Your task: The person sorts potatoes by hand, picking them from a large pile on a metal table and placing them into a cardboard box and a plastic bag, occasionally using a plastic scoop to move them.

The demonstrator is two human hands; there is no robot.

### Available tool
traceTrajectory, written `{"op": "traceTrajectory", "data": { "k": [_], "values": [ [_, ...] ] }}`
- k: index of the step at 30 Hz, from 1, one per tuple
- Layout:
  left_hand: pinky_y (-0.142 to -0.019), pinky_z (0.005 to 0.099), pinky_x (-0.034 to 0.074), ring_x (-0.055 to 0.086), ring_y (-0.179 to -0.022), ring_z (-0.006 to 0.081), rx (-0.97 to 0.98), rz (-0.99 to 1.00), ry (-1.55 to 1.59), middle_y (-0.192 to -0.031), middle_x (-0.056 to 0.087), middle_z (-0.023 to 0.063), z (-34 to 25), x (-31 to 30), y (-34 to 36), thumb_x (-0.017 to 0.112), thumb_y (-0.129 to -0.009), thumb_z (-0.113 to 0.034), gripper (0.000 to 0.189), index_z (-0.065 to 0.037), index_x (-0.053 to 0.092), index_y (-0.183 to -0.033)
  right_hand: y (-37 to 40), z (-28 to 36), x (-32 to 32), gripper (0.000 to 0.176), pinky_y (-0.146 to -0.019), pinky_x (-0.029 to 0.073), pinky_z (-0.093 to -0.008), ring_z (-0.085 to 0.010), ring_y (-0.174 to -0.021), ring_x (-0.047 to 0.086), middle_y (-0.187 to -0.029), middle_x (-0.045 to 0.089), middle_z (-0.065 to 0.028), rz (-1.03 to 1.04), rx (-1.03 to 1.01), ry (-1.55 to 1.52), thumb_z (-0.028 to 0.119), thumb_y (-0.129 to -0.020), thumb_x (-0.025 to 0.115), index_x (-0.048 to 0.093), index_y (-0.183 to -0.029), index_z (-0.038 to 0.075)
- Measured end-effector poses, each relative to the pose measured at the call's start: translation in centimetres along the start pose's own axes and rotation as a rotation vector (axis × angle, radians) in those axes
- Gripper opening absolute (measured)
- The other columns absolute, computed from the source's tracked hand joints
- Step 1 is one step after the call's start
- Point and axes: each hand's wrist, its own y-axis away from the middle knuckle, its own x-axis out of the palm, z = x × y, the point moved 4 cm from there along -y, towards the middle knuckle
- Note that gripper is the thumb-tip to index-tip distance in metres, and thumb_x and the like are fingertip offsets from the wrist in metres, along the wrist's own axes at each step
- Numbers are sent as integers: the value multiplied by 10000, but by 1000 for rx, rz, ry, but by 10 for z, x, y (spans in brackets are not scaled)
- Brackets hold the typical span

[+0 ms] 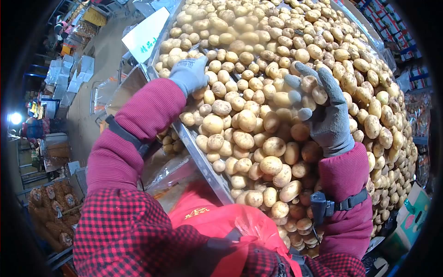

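Observation:
A large heap of potatoes [274, 146] fills a metal-edged tray [198, 150]. My left hand [189, 75], in a grey glove, rests palm down on potatoes near the tray's left edge; its fingertips are partly hidden among them, so its grip cannot be made out. Above the heap on the right, my right hand [327, 106], also gloved, is turned palm up with its fingers curled around small potatoes [319, 94].
A white sign [146, 36] with green writing stands at the tray's upper left. Filled mesh bags [51, 207] lie at the lower left. A green carton [414, 214] is at the lower right. White boxes [83, 69] stand beyond the floor aisle.

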Motion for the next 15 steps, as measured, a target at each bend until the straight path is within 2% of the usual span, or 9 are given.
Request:
{"op": "traceTrajectory", "data": {
  "k": [1,3,4,5,8,10,11,13,15],
  "values": [
    [-990,485,505,662,-1160,378,0,-1,5,-1212,703,211,4,-5,6,641,-927,-401,597,-155,521,-1457,0,0,2,524,-599,527,-219,-200,-963,725,-1237,712,-114,0,1,5,463,-1036,566,590,-1408,95],
    [-999,487,506,656,-1168,393,140,35,-5,-1222,698,220,16,-14,19,656,-906,-415,647,-164,497,-1481,1,1,1,539,-603,513,-218,-206,-971,721,-1210,715,-116,20,37,49,478,-1031,568,589,-1410,96],
    [-1004,486,506,655,-1169,397,113,62,-29,-1238,692,223,26,-11,20,667,-886,-416,681,-173,488,-1496,4,1,4,546,-609,493,-219,-208,-977,715,-1195,715,-114,25,37,38,490,-1024,573,593,-1408,102],
    [-1027,480,497,654,-1178,397,104,70,-66,-1265,685,223,36,2,15,676,-872,-397,716,-184,461,-1521,12,2,14,546,-622,482,-229,-206,-978,711,-1205,711,-110,-15,-94,142,491,-1019,579,595,-1407,107],
    [-1037,460,494,664,-1179,375,77,-35,4,-1270,692,208,38,12,12,692,-869,-383,677,-170,517,-1487,8,4,9,542,-635,480,-233,-202,-974,710,-1211,709,-105,-36,-52,128,490,-1018,585,598,-1406,112],
    [-1008,448,509,670,-1165,373,-28,-113,445,-1249,691,226,26,6,6,701,-887,-434,598,-80,618,-1362,6,3,6,541,-641,481,-237,-197,-977,709,-1213,712,-92,21,23,60,491,-1020,580,599,-1409,116],
    [-1008,448,509,670,-1165,373,-27,-113,447,-1249,691,226,18,5,-1,701,-887,-434,598,-80,618,-1362,5,1,5,541,-641,481,-237,-197,-977,709,-1213,712,-92,20,23,62,491,-1020,580,599,-1409,116],
    [-945,394,540,699,-1102,296,-124,-184,380,-1156,733,162,12,-1,-33,731,-894,-483,649,-77,613,-1387,2,1,4,540,-637,483,-235,-190,-974,709,-1217,713,-83,27,-72,97,496,-1025,567,600,-1408,117],
    [-926,356,544,676,-1104,242,-35,-234,1049,-1184,715,114,18,1,-47,755,-916,-337,610,-89,569,-1441,2,-1,4,544,-635,484,-235,-190,-972,710,-1218,713,-84,31,-50,109,499,-1027,563,598,-1411,115]
  ]
}}
